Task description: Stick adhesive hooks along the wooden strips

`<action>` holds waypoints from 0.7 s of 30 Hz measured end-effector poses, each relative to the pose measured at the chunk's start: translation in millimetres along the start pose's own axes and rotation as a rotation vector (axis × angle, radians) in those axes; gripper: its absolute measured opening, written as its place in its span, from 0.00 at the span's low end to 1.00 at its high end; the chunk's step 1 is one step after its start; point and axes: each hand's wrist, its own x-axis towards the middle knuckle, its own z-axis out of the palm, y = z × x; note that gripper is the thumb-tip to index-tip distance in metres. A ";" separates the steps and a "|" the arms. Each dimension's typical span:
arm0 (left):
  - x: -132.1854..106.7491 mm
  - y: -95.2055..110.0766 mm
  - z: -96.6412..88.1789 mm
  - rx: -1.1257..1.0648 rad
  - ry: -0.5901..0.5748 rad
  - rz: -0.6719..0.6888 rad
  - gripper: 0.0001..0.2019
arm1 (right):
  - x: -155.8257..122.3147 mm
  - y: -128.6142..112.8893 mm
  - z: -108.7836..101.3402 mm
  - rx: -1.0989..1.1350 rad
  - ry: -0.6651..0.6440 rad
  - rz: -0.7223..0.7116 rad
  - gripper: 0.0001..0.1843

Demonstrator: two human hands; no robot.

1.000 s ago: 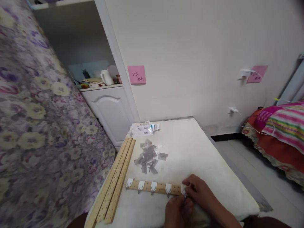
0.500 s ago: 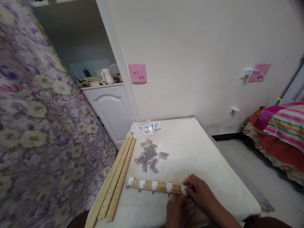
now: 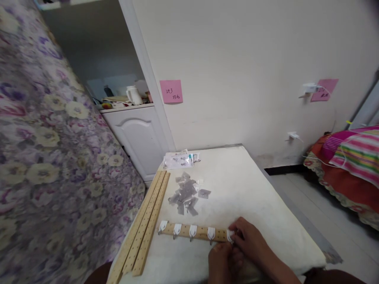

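A short wooden strip with holes (image 3: pixel 202 232) lies across the near part of the table. Several white hooks (image 3: pixel 193 230) with metal loops sit along it, spaced in a row. At its right end is another white hook (image 3: pixel 230 235), pinched by the fingers of my right hand (image 3: pixel 251 242) and partly covered by them. Just below that hook, my left hand (image 3: pixel 222 261) is closed with curled fingers against the strip's near edge; what it grips is hidden. Beyond the strip lies a pile of small grey packets (image 3: pixel 186 191).
Long perforated wooden strips (image 3: pixel 147 221) run along the table's left side. Clear packaging (image 3: pixel 178 161) lies at the far edge of the white-covered table (image 3: pixel 233 177). A floral curtain (image 3: pixel 68 157) hangs at left; a wall stands behind. A bed (image 3: pixel 352 165) is at right.
Both hands stay at the right end of the strip with barely any movement. The hooks, strips and packets lie as before.
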 end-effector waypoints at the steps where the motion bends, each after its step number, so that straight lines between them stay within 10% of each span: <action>1: 0.3 -0.1 -0.2 -0.001 -0.002 -0.004 0.04 | 0.2 0.1 0.3 -0.002 0.000 0.003 0.10; 21: 4.9 -2.2 -3.5 0.033 -0.008 0.001 0.06 | 2.9 -2.6 -0.8 -0.046 -0.018 0.084 0.09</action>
